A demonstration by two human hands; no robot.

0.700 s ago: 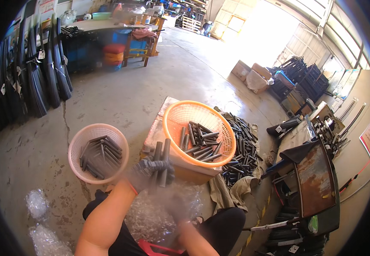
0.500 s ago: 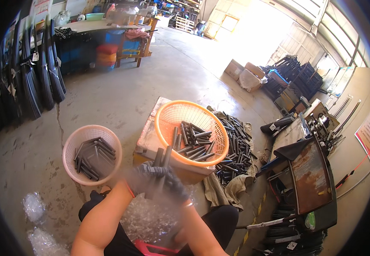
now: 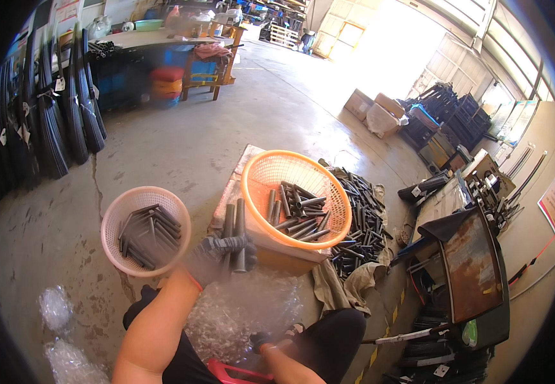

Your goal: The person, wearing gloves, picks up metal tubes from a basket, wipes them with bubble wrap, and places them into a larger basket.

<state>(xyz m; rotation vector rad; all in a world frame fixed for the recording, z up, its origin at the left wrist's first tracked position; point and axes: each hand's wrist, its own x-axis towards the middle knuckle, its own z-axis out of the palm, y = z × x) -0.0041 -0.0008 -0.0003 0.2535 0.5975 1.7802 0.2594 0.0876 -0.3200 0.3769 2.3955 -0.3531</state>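
Observation:
My left hand (image 3: 217,256), in a dark grey glove, is closed around two black tubes (image 3: 240,233) that stand nearly upright. They are in front of the orange basket (image 3: 247,214), which holds several more dark tubes (image 3: 303,211). My right hand (image 3: 261,340), also gloved, is low by my right leg, at the edge of a heap of clear plastic bags (image 3: 226,320). Its fingers are small and blurred there, and I cannot tell what they grip. Left of my left hand, a pale pink basket (image 3: 108,233) with more dark tubes (image 3: 140,246) sits on the floor.
The orange basket rests on a box (image 3: 284,261). Right of it, many loose tubes (image 3: 364,224) lie on a cloth (image 3: 341,288). Clear plastic bundles (image 3: 55,308) lie at lower left. A rusty panel (image 3: 473,269) stands at right. A pink-red stool edge (image 3: 226,372) shows below me.
My right hand has left the tubes and dropped down toward the plastic bags. My left hand keeps hold of the tubes, now more upright. The whole view has shifted slightly.

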